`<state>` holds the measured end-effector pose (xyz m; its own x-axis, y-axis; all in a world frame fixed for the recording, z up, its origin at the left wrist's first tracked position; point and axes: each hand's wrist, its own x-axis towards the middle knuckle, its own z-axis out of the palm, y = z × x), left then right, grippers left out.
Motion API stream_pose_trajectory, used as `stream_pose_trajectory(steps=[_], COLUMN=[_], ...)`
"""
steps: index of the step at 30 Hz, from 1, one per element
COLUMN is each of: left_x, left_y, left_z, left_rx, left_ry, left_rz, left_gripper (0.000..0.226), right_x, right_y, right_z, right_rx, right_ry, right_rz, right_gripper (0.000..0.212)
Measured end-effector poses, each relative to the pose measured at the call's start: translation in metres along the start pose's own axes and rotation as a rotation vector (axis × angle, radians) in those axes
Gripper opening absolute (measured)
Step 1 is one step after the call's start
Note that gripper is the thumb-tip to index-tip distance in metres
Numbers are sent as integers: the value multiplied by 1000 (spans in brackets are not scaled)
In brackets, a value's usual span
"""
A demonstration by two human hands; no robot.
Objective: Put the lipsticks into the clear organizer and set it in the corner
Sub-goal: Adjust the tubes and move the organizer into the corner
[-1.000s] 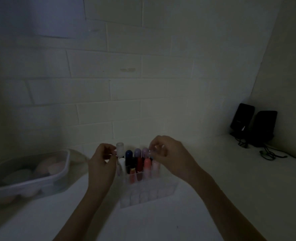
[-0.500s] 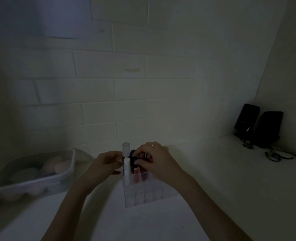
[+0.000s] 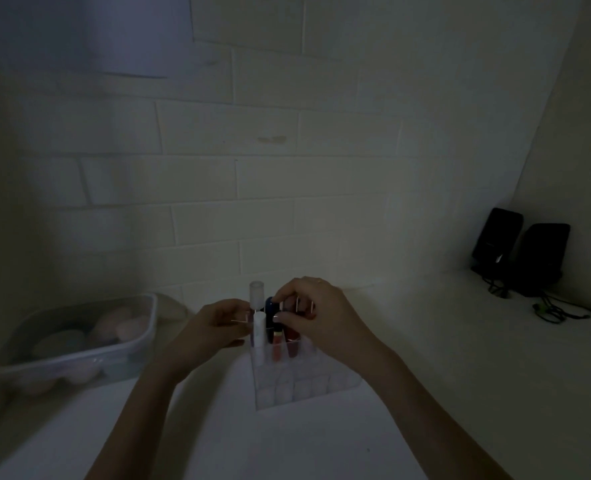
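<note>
The organizer (image 3: 301, 382) stands on the counter (image 3: 425, 393), the tub (image 3: 79, 348) left, the speakers (image 3: 522, 251) far right.

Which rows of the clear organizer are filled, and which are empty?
Back rows filled: lipsticks stand upright in the clear organizer. Front rows look empty.

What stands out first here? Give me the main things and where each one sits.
Two hands meet mid-frame over a clear organizer on the white counter, the right hand pinching among the upright lipsticks, the left hand at its left edge. A plastic tub sits far left, and two black speakers stand in the right corner.
</note>
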<state>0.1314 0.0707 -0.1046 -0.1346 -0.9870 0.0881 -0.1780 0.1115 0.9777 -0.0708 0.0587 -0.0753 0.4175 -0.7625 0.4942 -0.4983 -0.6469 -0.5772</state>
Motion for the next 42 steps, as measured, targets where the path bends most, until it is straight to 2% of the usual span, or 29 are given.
stream_pose_trajectory(steps=[3, 7, 8, 10, 12, 15, 17, 19, 20, 22, 24, 26, 28, 31, 34, 40, 42], left_x=[-1, -1, -1, -3, -7, -17, -21, -22, -23, -25, -28, -30, -35, -44, -48, -46, -47], left_y=[0, -2, -3, -4, -4, -7, -13, -13, -11, -6, -5, -15, -22, -21, -20, -31, -29], left_z=[1, 3, 3, 1, -4, -12, -9, -3, -1, -2, -8, -17, -23, -24, -23, -27, -27], left_rx=[-8, -43, -56, -82, -110, 68, 170, 231, 277, 480, 662, 645, 657, 845, 1081, 1127, 1127], left_ry=[3, 15, 6, -28, -149, -465, -445, -285, -203, -25, 155, 281, 401, 497, 472, 478, 497], left_rz=[7, -1, -16, -74, -115, -49, -85, -80, -30, 85, 104, 58, 101, 205, 214, 185, 178], left_gripper=[45, 37, 32, 33, 50, 86, 127, 149, 147, 123, 114, 112, 89, 40, 6, 28, 36], right_x=[-3, -30, -40, -56, -60, -55, -51, -45, -41, -30, -19, -7, 4, 17, 27, 41, 42], right_y=[3, 28, 32, 39, 40, 37, 36, 35, 34, 34, 37, 37, 30, 23, 19, 21, 19], right_z=[-6, -9, -8, 4, 19, 35, 41, 48, 53, 67, 81, 93, 101, 115, 126, 137, 136], right_rx=[-29, 188, 248, 364, 467, 523, 541, 551, 547, 512, 506, 526, 547, 559, 561, 552, 529], right_ry=[146, 503, 507, 410, 320, 327, 378, 410, 418, 412, 399, 398, 402, 404, 383, 248, 247], right_rz=[22, 401, 515, 704, 791, 812, 798, 807, 810, 798, 787, 786, 785, 773, 759, 711, 686], right_gripper=[14, 14, 18, 27, 29, 30, 29, 29, 29, 31, 33, 32, 31, 30, 31, 28, 25])
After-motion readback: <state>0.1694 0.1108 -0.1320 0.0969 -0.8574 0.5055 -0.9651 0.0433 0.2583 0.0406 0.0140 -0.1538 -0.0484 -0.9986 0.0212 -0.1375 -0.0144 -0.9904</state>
